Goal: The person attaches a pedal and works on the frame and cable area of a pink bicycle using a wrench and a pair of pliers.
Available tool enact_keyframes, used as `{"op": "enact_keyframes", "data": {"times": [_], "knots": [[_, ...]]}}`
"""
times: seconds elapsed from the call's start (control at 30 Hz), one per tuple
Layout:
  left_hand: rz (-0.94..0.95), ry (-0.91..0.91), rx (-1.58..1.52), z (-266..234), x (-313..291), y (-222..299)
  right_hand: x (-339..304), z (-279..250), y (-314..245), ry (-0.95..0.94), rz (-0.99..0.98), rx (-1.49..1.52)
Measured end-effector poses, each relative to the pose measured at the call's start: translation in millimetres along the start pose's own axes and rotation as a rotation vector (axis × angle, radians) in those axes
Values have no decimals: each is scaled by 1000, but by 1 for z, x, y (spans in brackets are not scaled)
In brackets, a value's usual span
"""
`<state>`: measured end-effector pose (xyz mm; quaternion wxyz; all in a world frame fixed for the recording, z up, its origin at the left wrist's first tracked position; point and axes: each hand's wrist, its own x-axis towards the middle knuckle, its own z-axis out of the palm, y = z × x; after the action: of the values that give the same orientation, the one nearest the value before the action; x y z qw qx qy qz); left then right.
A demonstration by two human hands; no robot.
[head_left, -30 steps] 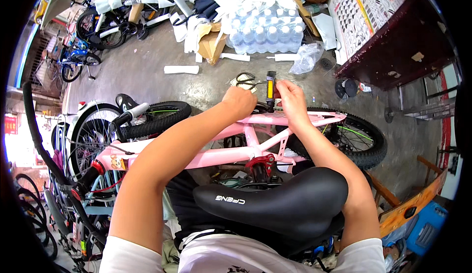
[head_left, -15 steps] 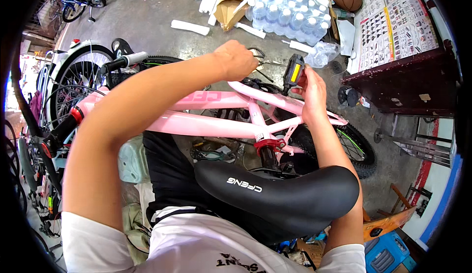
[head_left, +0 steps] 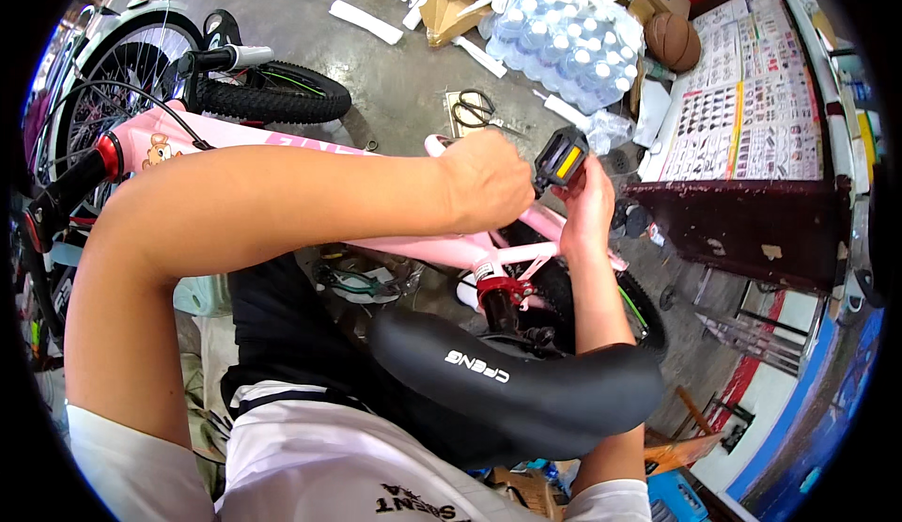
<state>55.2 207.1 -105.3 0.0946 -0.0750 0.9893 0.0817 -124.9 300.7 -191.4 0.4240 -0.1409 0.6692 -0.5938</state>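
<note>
- Black, boxy, plastic-looking bicycle pedal [head_left: 560, 154] with a yellow reflector strip [head_left: 568, 162]: sits between the two hands, just left of the bent fingers of the bare right hand [head_left: 590, 204], touching them.
- Right grip: fingers curl against the pedal's outer edge, thumb near its underside; far side hidden, can't tell if it's a true pinch or just a steadying touch.
- Left grip: bare left hand [head_left: 490, 182] is balled into a fist beside the pedal's dark inner end; fingers folded out of sight, can't tell what, if anything, is inside.
- Handling, judged: pedal looks light and stiff, not fragile; ridged edges probably give decent bite, smooth reflector face less so. May swivel if held by one corner.
- Best hold, judged: thumb and fingers across opposite long edges of the body, clear of the reflector; inner end suits a steadying touch.
- Pink painted bicycle frame [head_left: 442, 251]: runs under the left wrist and on below the right hand; looks rigid, glossy, likely slick, much heavier than the pedal.
- Black smooth padded saddle [head_left: 526, 386]: below both grips, toward the body, in front of the right forearm; likely soft on top.
- Red metal seat clamp [head_left: 500, 292]: below the left fist, above the saddle.
- Black-handled scissors [head_left: 488, 120]: on the floor beyond the left fist, apart from it.
- Plastic-wrapped clear bottle pack [head_left: 564, 47]: farther beyond both hands.
</note>
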Motion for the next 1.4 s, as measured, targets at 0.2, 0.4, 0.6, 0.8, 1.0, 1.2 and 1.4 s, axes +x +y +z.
{"op": "enact_keyframes", "data": {"times": [0.2, 0.4, 0.6, 0.8, 1.0, 1.2, 1.4], "knots": [[109, -110, 50, 19, 14, -33, -4, 3, -1, -5, 11, -15], [146, -135, 117, 83, 73, -71, -10, 11, -7, -17, -6, 33], [66, -368, 58, 57, 71, -73, -8, 3, -5, -31, -1, 28], [-66, -454, -29, 11, 28, -69, -3, -3, 0, -40, -3, 13], [-56, -495, -170, -16, 27, -32, -1, -1, -1, -30, -4, 4], [-207, -385, -378, -23, 27, -14, -7, 4, -5, -23, -15, 10], [-260, -416, -432, -32, 30, -14, -6, -3, -5, -7, 0, -9]]}}
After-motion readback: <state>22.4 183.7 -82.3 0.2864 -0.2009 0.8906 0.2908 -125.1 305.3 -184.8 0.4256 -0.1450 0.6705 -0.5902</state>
